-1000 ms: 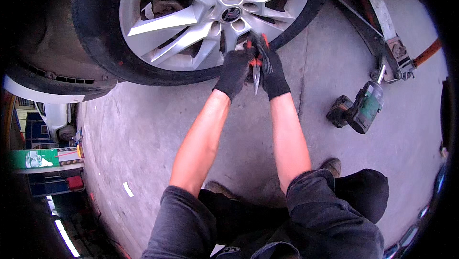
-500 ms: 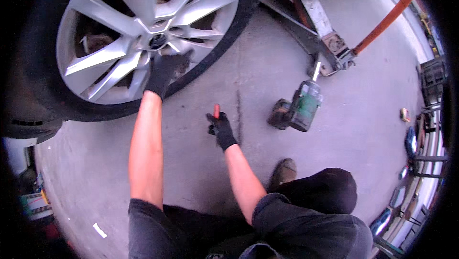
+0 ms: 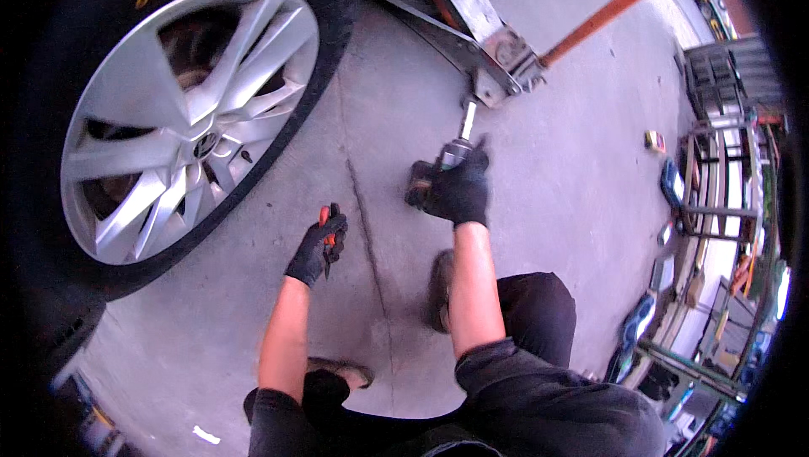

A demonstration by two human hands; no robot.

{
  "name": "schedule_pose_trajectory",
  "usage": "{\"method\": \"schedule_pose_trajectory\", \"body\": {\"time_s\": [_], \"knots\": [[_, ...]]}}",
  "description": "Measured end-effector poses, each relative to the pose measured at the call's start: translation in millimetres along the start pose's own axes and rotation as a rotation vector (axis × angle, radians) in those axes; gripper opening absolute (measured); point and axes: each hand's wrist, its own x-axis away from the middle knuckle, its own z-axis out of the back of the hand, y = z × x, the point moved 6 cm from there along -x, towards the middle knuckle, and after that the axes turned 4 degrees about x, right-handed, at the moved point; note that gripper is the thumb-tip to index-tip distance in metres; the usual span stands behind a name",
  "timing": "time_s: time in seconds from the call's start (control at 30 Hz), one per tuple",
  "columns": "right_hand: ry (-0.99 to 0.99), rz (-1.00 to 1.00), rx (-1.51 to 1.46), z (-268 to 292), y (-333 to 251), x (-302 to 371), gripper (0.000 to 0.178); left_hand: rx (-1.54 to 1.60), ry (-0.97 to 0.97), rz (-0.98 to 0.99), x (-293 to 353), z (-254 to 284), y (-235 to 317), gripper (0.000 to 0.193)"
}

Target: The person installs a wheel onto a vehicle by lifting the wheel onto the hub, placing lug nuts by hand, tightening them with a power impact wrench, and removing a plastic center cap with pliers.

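Observation:
Red-handled pliers [image 3: 324, 215] are gripped in my black-gloved left hand [image 3: 313, 248], their dark metal end poking out below the fingers. To the right, my gloved right hand [image 3: 462, 193] is closed over a cordless impact wrench [image 3: 456, 152] on the floor. The glove hides most of the wrench's body; its battery [image 3: 418, 182] and long socket extension [image 3: 468, 121] still show. At the left stands a car wheel with a silver alloy rim [image 3: 139, 156] and black tyre [image 3: 335, 44]. Neither hand touches it.
A floor jack [image 3: 506, 51] with an orange handle [image 3: 608, 14] stands beyond the wrench. Metal racks [image 3: 723, 211] and scattered parts line the right side. My shoe [image 3: 440, 290] is close below the right hand. A white scrap [image 3: 206, 435] lies at lower left.
My left hand has left the wheel's centre and now holds the red-handled pliers, earlier seen in my right hand. My right hand has moved right onto the impact wrench. The view has shifted right.

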Motion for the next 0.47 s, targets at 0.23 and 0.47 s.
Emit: {"method": "schedule_pose_trajectory", "body": {"time_s": [0.23,0.47], "knots": [[-0.372,0.096,0.078,10,5,36,0.092,0.302,0.008,0.396,82,-48,-106,0.045],[-0.408,0.472,0.177,35,42,178,0.093,0.243,0.488,0.249,162,-68,-162,0.03]]}}
